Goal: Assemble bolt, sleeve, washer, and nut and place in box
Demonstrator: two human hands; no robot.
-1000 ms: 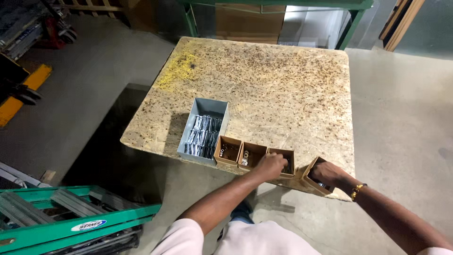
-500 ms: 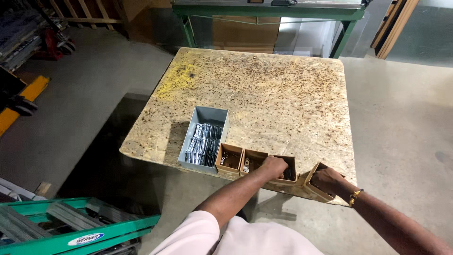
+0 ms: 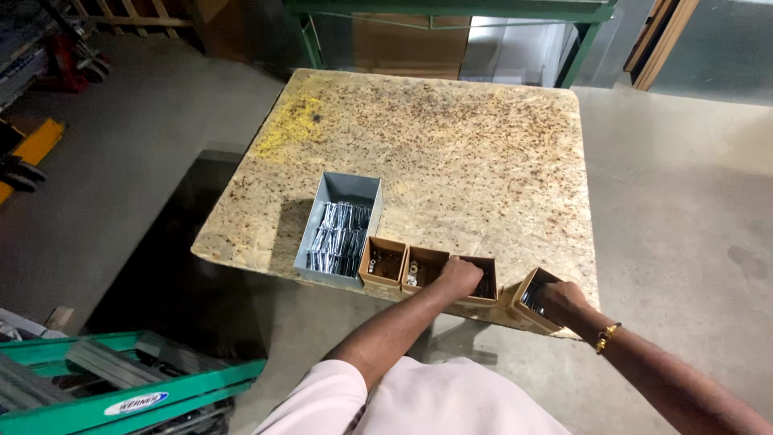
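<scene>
A speckled board table point(image 3: 451, 145) carries a grey metal bin point(image 3: 338, 229) full of shiny metal pieces. To the right of the bin, three small cardboard boxes stand in a row along the near edge: the first point(image 3: 382, 262), the second point(image 3: 422, 267) and the third point(image 3: 483, 286). My left hand point(image 3: 457, 278) reaches into the third box with its fingers curled; what they hold is hidden. A fourth cardboard box point(image 3: 531, 300) sits tilted at the table's near right corner. My right hand point(image 3: 564, 302) grips its rim, fingers inside.
A green ladder point(image 3: 121, 387) lies on the concrete floor at lower left. A green metal frame point(image 3: 451, 12) with cardboard behind it stands beyond the table. Yellow equipment point(image 3: 32, 149) is at the far left.
Both hands stay at the same boxes. My left hand has settled a little deeper into the third box.
</scene>
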